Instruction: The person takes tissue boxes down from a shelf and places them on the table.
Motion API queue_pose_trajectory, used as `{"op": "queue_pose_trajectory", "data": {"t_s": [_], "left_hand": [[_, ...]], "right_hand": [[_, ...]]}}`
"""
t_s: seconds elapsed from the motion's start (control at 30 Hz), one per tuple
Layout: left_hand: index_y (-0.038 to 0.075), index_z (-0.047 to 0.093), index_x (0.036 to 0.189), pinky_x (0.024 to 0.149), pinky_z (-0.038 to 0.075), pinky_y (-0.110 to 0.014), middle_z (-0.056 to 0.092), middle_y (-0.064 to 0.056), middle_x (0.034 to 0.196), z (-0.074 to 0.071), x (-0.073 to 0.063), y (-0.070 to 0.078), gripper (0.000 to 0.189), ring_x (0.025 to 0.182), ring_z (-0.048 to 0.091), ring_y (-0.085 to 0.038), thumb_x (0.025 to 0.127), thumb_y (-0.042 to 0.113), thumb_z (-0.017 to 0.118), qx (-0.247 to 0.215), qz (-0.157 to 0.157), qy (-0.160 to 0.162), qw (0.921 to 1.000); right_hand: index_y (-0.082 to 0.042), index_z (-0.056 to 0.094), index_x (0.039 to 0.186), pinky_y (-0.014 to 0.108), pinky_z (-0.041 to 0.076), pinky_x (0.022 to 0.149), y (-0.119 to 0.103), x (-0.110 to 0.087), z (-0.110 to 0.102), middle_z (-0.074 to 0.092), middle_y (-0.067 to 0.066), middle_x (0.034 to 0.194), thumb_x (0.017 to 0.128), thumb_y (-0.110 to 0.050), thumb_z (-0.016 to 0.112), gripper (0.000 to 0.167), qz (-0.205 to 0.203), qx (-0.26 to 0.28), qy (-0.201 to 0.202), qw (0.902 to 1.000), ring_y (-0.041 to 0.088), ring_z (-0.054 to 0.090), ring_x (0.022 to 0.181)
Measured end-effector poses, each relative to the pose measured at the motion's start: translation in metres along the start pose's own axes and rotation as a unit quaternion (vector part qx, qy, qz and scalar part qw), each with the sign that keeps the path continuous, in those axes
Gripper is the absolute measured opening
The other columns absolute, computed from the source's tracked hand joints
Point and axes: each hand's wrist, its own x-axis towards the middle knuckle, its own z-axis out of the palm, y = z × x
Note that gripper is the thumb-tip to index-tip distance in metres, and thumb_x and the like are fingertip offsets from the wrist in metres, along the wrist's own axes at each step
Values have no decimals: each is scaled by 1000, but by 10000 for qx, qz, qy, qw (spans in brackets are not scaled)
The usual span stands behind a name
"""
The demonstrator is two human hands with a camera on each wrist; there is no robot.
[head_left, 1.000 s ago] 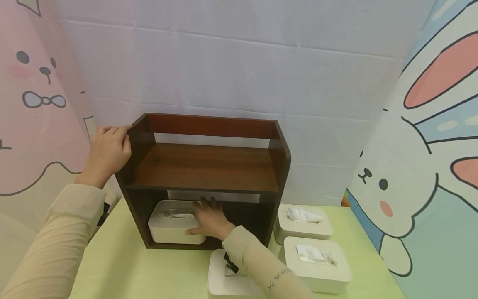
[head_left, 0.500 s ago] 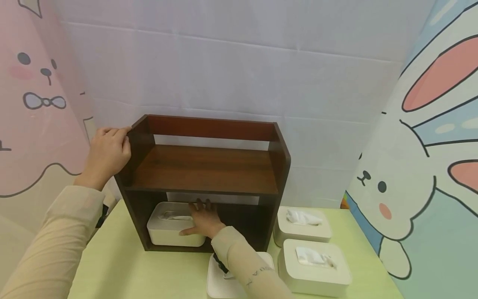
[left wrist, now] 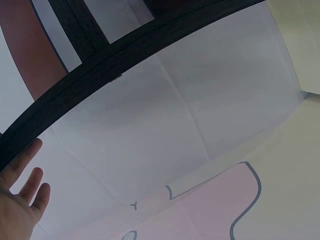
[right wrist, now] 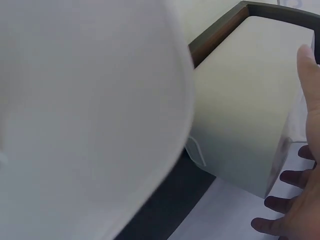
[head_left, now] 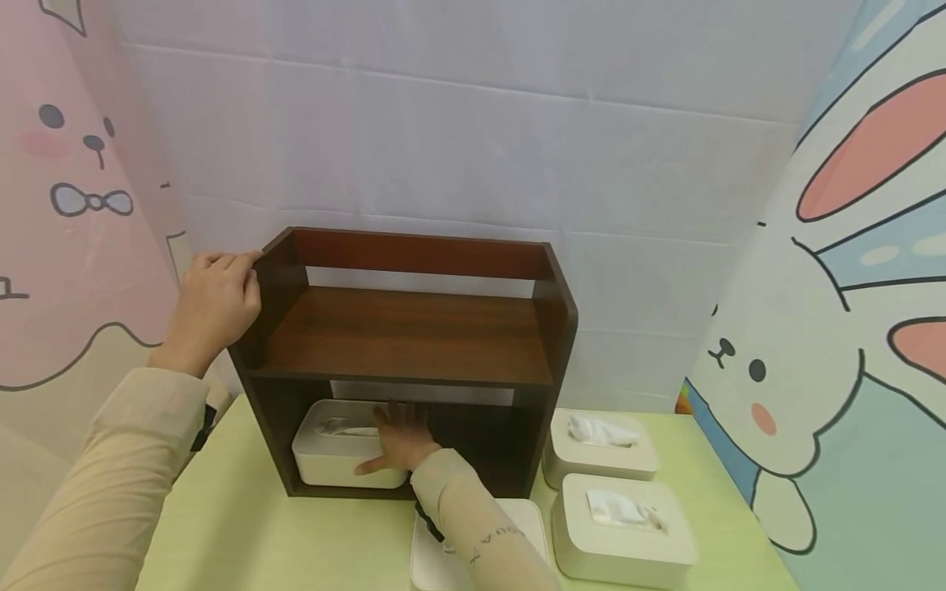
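A white tissue box (head_left: 347, 460) sits at the left of the lower compartment of a dark brown two-tier shelf (head_left: 406, 332). My right hand (head_left: 402, 439) lies over the right end of this box with its fingers spread. In the right wrist view, its thumb stretches along the box's (right wrist: 245, 95) front and the fingers (right wrist: 295, 177) stand apart. With my left hand (head_left: 218, 300) I hold the shelf's upper left corner. One left fingertip touches the dark side panel (left wrist: 107, 57) in the left wrist view; two other fingers stand off it.
Two more tissue boxes, one farther back (head_left: 602, 439) and one nearer (head_left: 624, 529), are right of the shelf on a pale green table (head_left: 222, 525). Another white box (head_left: 525, 521) lies partly under my right forearm. White cloth (head_left: 458, 123) hangs behind.
My right hand and forearm have shifted a little left, mostly in the first half second. The box in the shelf looks nearly still. My left hand keeps its place.
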Motion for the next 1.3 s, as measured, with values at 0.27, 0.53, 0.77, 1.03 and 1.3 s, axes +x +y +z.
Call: {"op": "queue_pose_trajectory", "data": {"t_s": [0.27,0.53,0.77,1.03,1.3], "left_hand": [[-8,59,110,90,37,-49,62,-29,102,2,1,-1,32,92,55,-41,88,4,40,-17,25,39,10000],[-8,58,111,91,35,-48,61,-30,103,-1,2,0,32,94,54,-42,88,4,40,-15,-122,-114,9999],[-8,57,111,91,35,-49,61,-31,102,0,2,-1,32,95,54,-42,88,4,40,-58,-137,-111,9998],[-7,58,112,90,35,-51,61,-31,103,1,1,0,32,97,52,-42,88,5,40,-88,-184,-129,9997],[-9,59,110,90,36,-49,62,-31,101,2,1,0,31,94,54,-42,87,4,41,-120,-83,28,9999]], "right_hand": [[-18,28,143,49,30,106,-1,0,3,29,8,148,65,-71,61,100,-40,-179,-1,9998,35,27,135],[-17,27,143,49,33,105,-1,2,4,28,14,147,66,-67,64,99,43,63,-76,9999,37,26,135],[-16,31,142,48,36,102,3,4,4,33,14,144,66,-67,64,97,-3,-134,60,9999,35,30,132],[-15,34,140,48,34,104,3,0,2,33,15,144,63,-71,64,100,17,-207,-23,9998,35,29,133],[-17,32,140,49,33,104,-2,5,11,36,4,144,64,-70,63,98,-143,-184,-3,9997,30,31,134]]}}
